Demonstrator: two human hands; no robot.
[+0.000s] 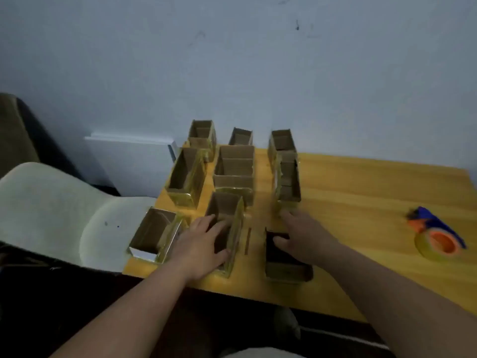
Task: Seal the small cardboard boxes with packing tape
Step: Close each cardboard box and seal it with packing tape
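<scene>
Boxes (233,174) cluster well left of the tape dispenser (436,235) on the surface (361,192): light, thin-walled, easily crushed, best held by opposite sides. Left hand (204,244) rests flat-fingered on one; right hand (300,237) grips another's rim.

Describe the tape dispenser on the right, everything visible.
The tape dispenser lies on its side on the wooden table, far right, apart from the cardboard boxes and both hands. It has a dark blue body with orange parts and carries a roll of yellowish translucent tape around an orange core that faces the camera. Nothing touches it but the table. It is blurred, so finer detail is unclear.
</scene>
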